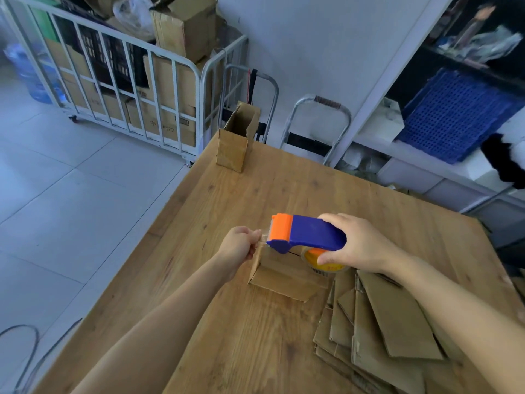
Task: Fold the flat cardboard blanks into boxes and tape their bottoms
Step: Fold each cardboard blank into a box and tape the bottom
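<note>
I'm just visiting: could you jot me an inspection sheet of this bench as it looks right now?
Surface: wooden table, mostly bare.
Job's things: folded box under the hands; finished box upright at the far corner; flat blanks stacked at right.
Clutter: nothing seen on the table.
Grips: left hand pinches the tape end at the box's edge; right hand holds the tape gun over the box.
Cables: dark loops on the floor, lower left.
Surroundings: cart full of cartons; blue crate on shelving; tiled floor.
</note>
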